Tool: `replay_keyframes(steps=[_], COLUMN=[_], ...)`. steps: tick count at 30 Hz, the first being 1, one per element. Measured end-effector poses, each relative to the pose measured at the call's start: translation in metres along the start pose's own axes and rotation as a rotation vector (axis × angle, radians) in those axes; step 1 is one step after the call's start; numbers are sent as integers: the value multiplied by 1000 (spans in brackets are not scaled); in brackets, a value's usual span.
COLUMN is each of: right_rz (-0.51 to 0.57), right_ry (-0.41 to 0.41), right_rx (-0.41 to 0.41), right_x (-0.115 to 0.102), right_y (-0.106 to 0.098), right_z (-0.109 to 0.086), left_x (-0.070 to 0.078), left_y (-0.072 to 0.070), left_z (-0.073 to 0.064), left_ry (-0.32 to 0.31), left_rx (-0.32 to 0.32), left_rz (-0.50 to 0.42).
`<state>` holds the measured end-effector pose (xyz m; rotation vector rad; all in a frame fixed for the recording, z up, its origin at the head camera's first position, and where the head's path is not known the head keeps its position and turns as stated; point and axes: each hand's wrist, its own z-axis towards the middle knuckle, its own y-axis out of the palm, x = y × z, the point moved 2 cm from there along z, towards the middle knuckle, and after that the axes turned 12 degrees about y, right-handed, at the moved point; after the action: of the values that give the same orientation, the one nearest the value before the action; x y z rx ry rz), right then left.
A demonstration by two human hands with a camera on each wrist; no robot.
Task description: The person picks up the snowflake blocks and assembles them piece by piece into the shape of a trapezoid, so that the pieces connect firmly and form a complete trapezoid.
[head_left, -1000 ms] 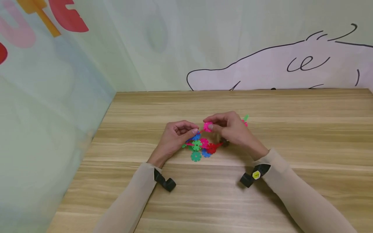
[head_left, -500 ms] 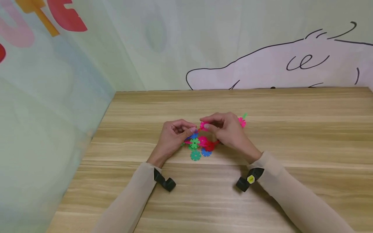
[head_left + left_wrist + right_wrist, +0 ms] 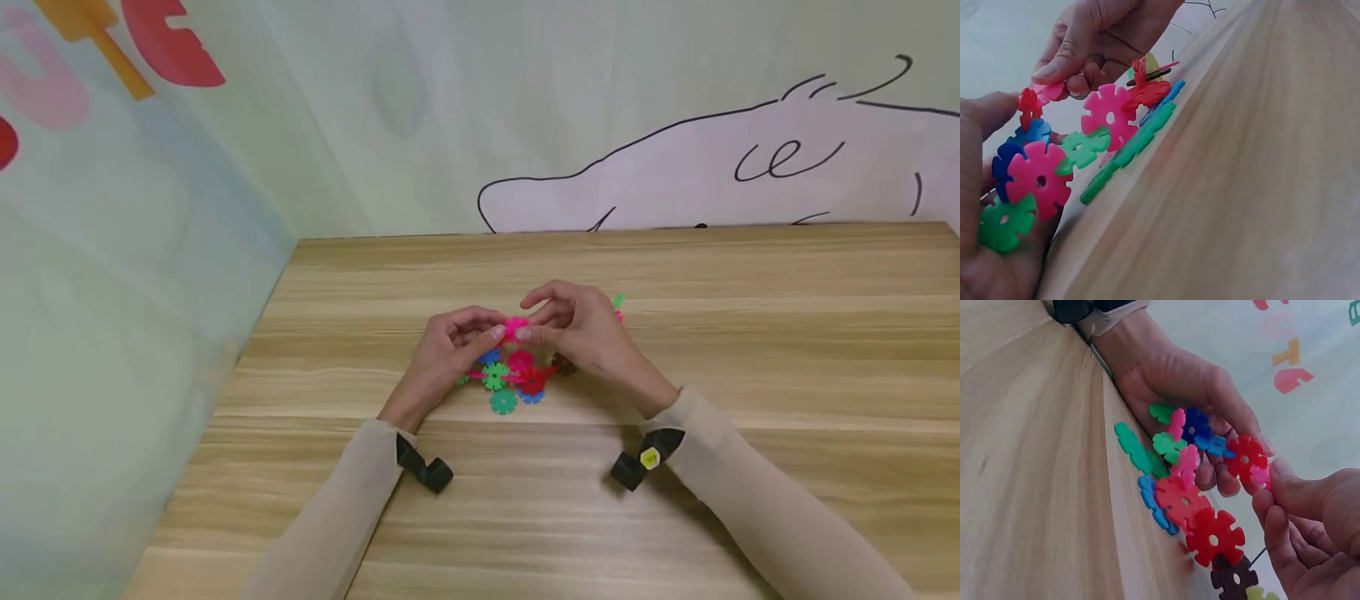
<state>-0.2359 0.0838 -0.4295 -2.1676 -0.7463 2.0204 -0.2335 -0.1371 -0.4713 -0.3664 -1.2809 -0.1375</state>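
- The right hand (image 3: 592,333) pinched a pink disc (image 3: 1261,477), which touched a red disc (image 3: 1245,459).
- The left hand (image 3: 450,352) gripped the linked disc chain (image 3: 533,382) near that red disc.
- The chain rested partly on the desk (image 3: 540,517), short of its far edge.

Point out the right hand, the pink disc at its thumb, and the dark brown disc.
Right hand (image 3: 591,332): head view, middle of the hand.
Pink disc (image 3: 1259,475): right wrist view, its uncovered face.
Dark brown disc (image 3: 1226,577): right wrist view, beside its hole.

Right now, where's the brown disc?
The brown disc is low in the right wrist view, right of centre, between a red disc and a yellowish disc.
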Motion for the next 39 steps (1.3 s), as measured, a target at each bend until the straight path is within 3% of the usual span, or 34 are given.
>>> replay_keyframes(steps=[7,11,15,18,22,29,39], right_rz=[-38,-179,-340,-411,-475,-412,-318], right_ry=[-40,-40,-34,-64,-104,-85,-27], right_rx=[-17,15,-49,-90,-86,-88,-82], right_x=[3,6,8,7,7,8,9], right_y=[-5,-5,2,8,13,12,9], right_z=[3,3,2,1,-1,-1,0], left_x=[1,1,2,3,4,5,3], left_y=[-1,-1,0,0,1,-1,1], left_z=[-2,-2,-2,-2,-1,-2,-1], left_ry=[2,-3,12,33,51,61,61], left_rx=[-35,-31,-32,-35,-32,-24,-49], left_rz=[-30,-74,-120,-139,-140,-89,-95])
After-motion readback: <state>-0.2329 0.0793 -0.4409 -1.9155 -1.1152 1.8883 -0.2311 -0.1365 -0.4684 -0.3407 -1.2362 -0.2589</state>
